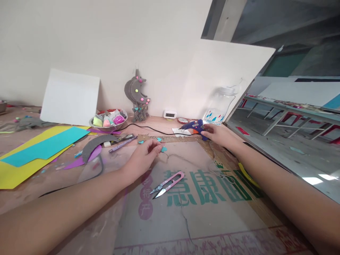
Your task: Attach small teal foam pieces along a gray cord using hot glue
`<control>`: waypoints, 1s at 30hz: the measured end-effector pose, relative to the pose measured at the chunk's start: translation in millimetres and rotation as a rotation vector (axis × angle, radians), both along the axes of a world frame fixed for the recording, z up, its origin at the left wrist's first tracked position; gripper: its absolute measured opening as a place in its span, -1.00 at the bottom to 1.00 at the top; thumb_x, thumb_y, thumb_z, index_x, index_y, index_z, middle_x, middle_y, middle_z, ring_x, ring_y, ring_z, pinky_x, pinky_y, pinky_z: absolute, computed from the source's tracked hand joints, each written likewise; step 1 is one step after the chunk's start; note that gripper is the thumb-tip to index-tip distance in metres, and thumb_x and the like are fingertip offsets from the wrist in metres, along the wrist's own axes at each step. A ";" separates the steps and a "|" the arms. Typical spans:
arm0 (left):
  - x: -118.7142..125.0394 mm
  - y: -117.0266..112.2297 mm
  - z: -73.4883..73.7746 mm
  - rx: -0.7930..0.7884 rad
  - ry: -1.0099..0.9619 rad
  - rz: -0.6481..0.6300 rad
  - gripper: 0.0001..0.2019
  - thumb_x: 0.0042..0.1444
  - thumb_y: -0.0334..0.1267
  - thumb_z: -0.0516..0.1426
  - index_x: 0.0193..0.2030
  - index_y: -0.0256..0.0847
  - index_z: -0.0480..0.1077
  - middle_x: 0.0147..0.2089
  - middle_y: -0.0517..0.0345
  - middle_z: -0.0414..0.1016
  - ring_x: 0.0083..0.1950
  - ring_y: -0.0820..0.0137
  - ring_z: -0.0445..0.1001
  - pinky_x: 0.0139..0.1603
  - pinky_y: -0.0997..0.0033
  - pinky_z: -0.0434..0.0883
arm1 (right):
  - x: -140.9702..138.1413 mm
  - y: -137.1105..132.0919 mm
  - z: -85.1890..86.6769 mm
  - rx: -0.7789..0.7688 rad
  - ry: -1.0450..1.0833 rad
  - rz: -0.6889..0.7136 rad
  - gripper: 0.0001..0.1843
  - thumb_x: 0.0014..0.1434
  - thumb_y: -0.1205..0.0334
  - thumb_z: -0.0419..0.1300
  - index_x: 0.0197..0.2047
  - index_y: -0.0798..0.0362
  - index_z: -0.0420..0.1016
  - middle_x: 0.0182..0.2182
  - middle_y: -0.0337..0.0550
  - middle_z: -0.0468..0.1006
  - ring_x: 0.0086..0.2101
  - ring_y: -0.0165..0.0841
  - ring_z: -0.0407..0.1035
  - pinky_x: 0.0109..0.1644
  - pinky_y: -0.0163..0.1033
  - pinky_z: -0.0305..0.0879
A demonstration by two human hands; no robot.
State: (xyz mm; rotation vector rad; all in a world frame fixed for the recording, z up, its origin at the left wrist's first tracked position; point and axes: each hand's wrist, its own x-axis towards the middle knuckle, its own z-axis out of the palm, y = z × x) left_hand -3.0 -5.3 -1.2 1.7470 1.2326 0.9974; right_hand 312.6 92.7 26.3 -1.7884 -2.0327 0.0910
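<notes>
The person's left hand (145, 154), at the centre of the frame, has its thumb and forefinger pinched together on a small teal piece (164, 149), which pokes out just right of the fingertips. A thin grey cord (183, 160) trails from near that piece towards the right. The right hand (216, 134), right of centre, has its fingers closed around the handle of a blue glue gun (195, 125), whose nozzle points left. A black cable (148, 126) runs across the middle of the frame behind the left hand.

Two more teal bits lie just beyond the left hand, one at its upper left and one right above its fingertips. Below the hands, pink snips (170, 182) rest on a printed plastic sheet (207, 219), their blades pointing to the lower left and apart at the tips.

Left of centre, a grey crescent (94, 144) lies partly over purple paper (94, 154), with a pen (123, 144) to its right. Yellow paper (16, 179) lies under a blue strip (47, 147) at the left edge. Behind them, a white board (70, 97) leans on the wall, beside a bowl (120, 125) of coloured packets. A grey moon ornament (136, 94) stands at upper centre, then a small clock (170, 114), and a clear jug (220, 104) stands behind the right hand.
</notes>
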 end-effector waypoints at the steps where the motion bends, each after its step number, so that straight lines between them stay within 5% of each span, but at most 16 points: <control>1: -0.3 0.2 -0.5 -0.005 -0.002 -0.002 -0.75 0.21 -0.05 -0.03 -0.26 -0.19 0.30 -0.40 0.26 0.31 -0.40 0.47 0.25 -0.41 0.48 0.21 | -0.2 3.5 -6.7 -0.008 0.061 0.004 -0.44 0.09 0.02 0.14 0.13 0.10 0.35 0.03 0.02 0.48 -0.03 -0.13 0.40 0.00 -0.12 0.31; 4: -0.3 1.8 -2.8 0.008 -0.016 0.001 -0.75 0.22 -0.06 -0.05 -0.26 -0.19 0.28 -0.37 0.24 0.36 -0.35 0.45 0.32 -0.35 0.47 0.25 | -6.4 10.3 -23.4 0.015 0.210 -0.001 -0.35 0.10 0.12 0.14 0.24 0.15 0.21 0.16 0.02 0.35 0.07 -0.18 0.34 0.10 -0.14 0.28; 9: 1.9 4.4 -5.4 -0.020 -0.150 -0.019 -0.77 0.21 -0.08 -0.04 -0.25 -0.21 0.25 -0.32 0.19 0.39 -0.25 0.43 0.44 -0.20 0.44 0.35 | -12.0 12.6 -35.9 0.055 0.192 -0.084 -0.41 0.03 0.18 0.20 0.13 0.20 0.34 0.08 0.12 0.42 0.05 -0.03 0.33 0.16 0.04 0.17; 18: 1.1 8.5 -9.0 -0.069 -0.211 -0.031 -0.78 0.13 -0.09 0.06 -0.26 -0.22 0.29 -0.34 0.16 0.45 -0.25 0.40 0.47 -0.17 0.39 0.39 | -19.3 -4.4 -15.6 0.158 0.257 -0.150 -0.66 0.10 0.02 0.11 -0.19 0.12 0.42 -0.28 0.03 0.58 -0.28 -0.18 0.45 -0.19 -0.15 0.35; 22: 0.6 8.0 -7.7 -0.084 -0.197 -0.034 -0.73 0.12 -0.03 0.06 -0.26 -0.23 0.31 -0.35 0.14 0.47 -0.26 0.38 0.47 -0.24 0.42 0.38 | -30.4 -26.1 1.1 0.067 0.440 0.000 -0.62 0.11 -0.11 0.09 -0.42 0.06 0.41 -0.52 -0.06 0.54 -0.40 -0.21 0.44 -0.32 -0.19 0.34; 27: -0.3 2.9 -0.6 -0.056 -0.104 0.028 -0.71 0.11 -0.01 0.06 -0.33 -0.23 0.34 -0.44 0.20 0.40 -0.44 0.47 0.35 -0.48 0.51 0.25 | -54.2 -66.6 -0.1 0.002 0.699 0.231 -0.65 0.03 -0.03 0.24 -0.20 0.02 0.40 -0.27 -0.06 0.58 -0.37 -0.25 0.48 -0.25 -0.16 0.39; 30: -1.1 1.9 1.4 -0.041 -0.101 0.038 -0.72 0.10 -0.02 0.07 -0.36 -0.22 0.34 -0.45 0.24 0.39 -0.46 0.50 0.31 -0.46 0.51 0.24 | -68.4 -89.6 -8.2 -0.020 0.720 0.257 -0.70 0.04 -0.01 0.24 -0.25 0.02 0.41 -0.32 -0.09 0.56 -0.42 -0.29 0.46 -0.26 -0.16 0.40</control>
